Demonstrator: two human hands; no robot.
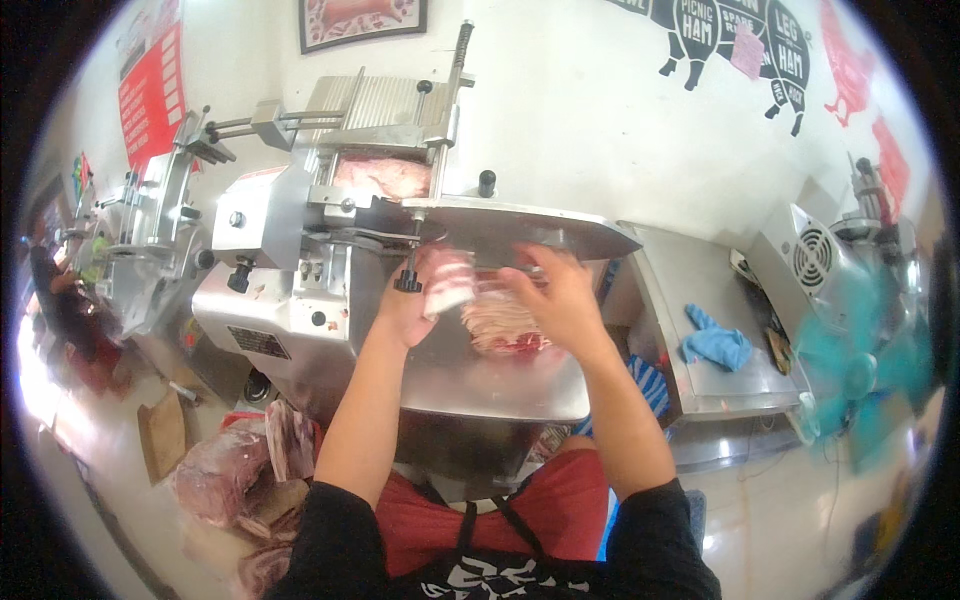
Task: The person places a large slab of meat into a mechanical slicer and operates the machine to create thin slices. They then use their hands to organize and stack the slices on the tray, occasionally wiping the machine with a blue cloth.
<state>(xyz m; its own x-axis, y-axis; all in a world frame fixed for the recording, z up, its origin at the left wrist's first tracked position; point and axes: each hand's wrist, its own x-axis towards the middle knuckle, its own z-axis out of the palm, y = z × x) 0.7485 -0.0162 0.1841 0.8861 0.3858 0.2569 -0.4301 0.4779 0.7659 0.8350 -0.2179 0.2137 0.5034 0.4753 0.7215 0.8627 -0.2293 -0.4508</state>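
Note:
A metal meat slicer [330, 292] stands before me, with a block of pale pink meat [382, 177] in its carriage. My left hand [409, 304] is below the blade area, and a thin meat slice [449, 283] with red and white bands lies against its fingers. A stack of meat slices [499, 328] rests on the slicer's metal tray [495, 390]. Over the stack's right side is my right hand [555, 289], blurred, its thumb and fingers apart and nothing visible in it. A black-knobbed rod [407, 281] partly covers the left hand.
To the right a steel table [667, 262] bears a blue cloth [716, 341]. Beyond it a teal fan [859, 375] has blurred blades. Large meat pieces [225, 472] sit low on my left, near a brown cardboard piece [163, 435]. Another slicer [150, 240] and a person [64, 300] are farther left.

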